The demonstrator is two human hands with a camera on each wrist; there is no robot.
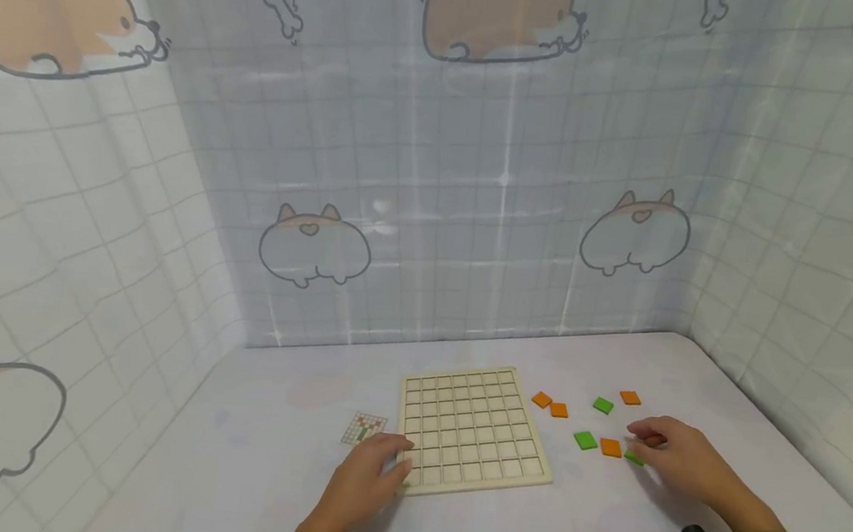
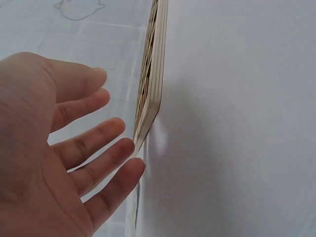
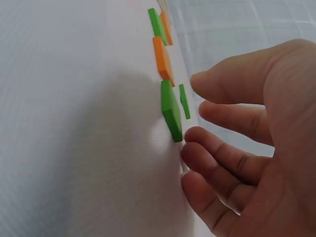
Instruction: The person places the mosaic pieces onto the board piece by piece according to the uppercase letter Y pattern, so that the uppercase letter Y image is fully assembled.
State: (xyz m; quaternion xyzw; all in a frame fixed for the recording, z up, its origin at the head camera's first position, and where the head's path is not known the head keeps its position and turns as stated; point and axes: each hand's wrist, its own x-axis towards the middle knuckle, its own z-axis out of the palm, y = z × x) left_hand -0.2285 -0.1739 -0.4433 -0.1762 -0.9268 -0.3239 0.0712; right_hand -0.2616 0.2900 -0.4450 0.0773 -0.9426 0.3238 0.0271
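A cream gridded board [image 1: 469, 432] lies on the white table, its squares bare. My left hand [image 1: 367, 477] is at the board's lower left edge, fingers relaxed and slightly bent; whether it touches the board I cannot tell. In the left wrist view nothing is between the fingers [image 2: 106, 138] and thumb. My right hand [image 1: 682, 461] hovers over a green tile [image 3: 170, 111], partly covering it in the head view. Its fingers [image 3: 212, 153] are loosely bent, with a gap to the thumb and nothing held. Beside that tile lie an orange tile [image 1: 611, 447] and another green tile [image 1: 586, 440].
A small printed pattern card [image 1: 363, 428] lies left of the board. Farther back on the right are two orange tiles [image 1: 541, 399] close together, a green tile [image 1: 603, 405] and an orange tile [image 1: 630, 397]. Cloth walls [image 1: 435, 158] with a grid and dog drawings enclose the table.
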